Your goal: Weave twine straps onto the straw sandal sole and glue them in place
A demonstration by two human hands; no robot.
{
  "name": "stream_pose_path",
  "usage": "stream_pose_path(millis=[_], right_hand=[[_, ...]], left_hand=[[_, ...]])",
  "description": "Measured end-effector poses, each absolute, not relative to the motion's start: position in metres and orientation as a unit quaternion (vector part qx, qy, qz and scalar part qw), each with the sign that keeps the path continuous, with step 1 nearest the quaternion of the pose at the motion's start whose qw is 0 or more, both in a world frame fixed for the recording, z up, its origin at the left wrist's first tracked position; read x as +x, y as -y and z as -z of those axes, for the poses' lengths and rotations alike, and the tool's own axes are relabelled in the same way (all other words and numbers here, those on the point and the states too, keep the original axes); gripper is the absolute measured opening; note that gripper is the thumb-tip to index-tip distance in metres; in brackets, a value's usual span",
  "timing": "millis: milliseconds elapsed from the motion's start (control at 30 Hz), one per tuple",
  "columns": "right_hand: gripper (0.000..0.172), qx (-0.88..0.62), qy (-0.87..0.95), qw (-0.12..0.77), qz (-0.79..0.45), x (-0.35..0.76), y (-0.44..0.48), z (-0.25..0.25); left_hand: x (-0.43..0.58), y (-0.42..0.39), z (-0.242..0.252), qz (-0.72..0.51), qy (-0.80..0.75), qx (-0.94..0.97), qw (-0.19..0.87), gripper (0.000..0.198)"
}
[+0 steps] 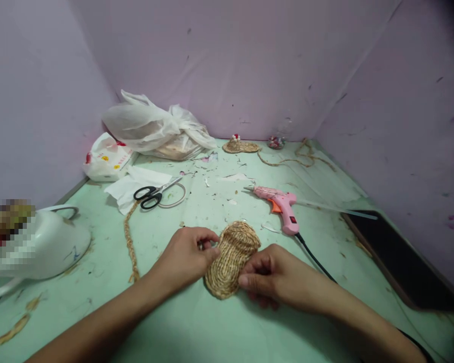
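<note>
A small woven straw slipper (230, 264) lies on the green tabletop in front of me, its toe strap at the far end. At its left edge is my left hand (191, 253), the fingers curled and the thumb and forefinger closed on the rim. My right hand (274, 275) grips the slipper's right side, thumb against the edge and the other fingers bent under. Beyond them, a pink glue gun (278, 200) rests on its side, with a clear glue stick (336, 208) sticking out of its back.
Black-handled scissors (151, 195) lie by a white tissue (130, 186) and a braided straw cord (128, 239). At the back are a plastic bag (159, 128), a second straw slipper (245, 146) and a bead jar (276, 141). A dark tray-like slab (401, 262) sits right, a white vessel (56, 247) left.
</note>
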State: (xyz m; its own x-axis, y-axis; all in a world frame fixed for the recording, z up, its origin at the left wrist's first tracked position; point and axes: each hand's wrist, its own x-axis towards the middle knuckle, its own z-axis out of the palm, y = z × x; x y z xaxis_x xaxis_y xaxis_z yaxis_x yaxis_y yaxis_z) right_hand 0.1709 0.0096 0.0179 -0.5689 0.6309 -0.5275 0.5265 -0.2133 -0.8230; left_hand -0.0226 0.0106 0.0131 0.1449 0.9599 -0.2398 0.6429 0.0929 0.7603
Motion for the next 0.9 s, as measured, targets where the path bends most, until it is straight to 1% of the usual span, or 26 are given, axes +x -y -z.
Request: stream_pose_path(millis=[67, 167, 233, 300, 367, 433, 567, 733, 900], right_hand=[[0.020, -0.422, 0.636, 0.032, -0.646, 0.173, -0.007, -0.021], [0.025, -0.436, 0.644, 0.040, -0.627, 0.182, -0.011, -0.030], [0.029, -0.483, 0.642, 0.092, -0.588, 0.191, -0.019, -0.034], [0.031, -0.538, 0.639, 0.175, -0.520, 0.199, -0.029, -0.036], [0.027, -0.577, 0.631, 0.259, -0.449, 0.203, -0.037, -0.034], [0.021, -0.584, 0.635, 0.286, -0.418, 0.202, -0.041, -0.029], [0.023, -0.554, 0.669, 0.242, -0.433, 0.193, -0.041, -0.018], [0.024, -0.538, 0.693, 0.228, -0.423, 0.188, -0.038, -0.011], [0.026, -0.477, 0.708, 0.162, -0.495, 0.186, -0.035, -0.010]], left_hand=[[-0.023, -0.011, -0.014, -0.197, -0.621, 0.666, 0.364, 0.020], [-0.021, -0.010, -0.016, -0.174, -0.627, 0.679, 0.340, 0.018], [-0.018, -0.009, -0.015, -0.165, -0.635, 0.679, 0.329, 0.018], [-0.016, -0.009, -0.014, -0.161, -0.643, 0.680, 0.313, 0.018], [-0.015, -0.010, -0.013, -0.159, -0.645, 0.683, 0.302, 0.017], [-0.015, -0.010, -0.012, -0.160, -0.638, 0.689, 0.304, 0.018], [-0.016, -0.011, -0.012, -0.179, -0.599, 0.717, 0.309, 0.019], [-0.014, -0.010, -0.011, -0.191, -0.530, 0.772, 0.296, 0.019], [-0.011, -0.010, -0.009, -0.183, -0.459, 0.834, 0.247, 0.021]])
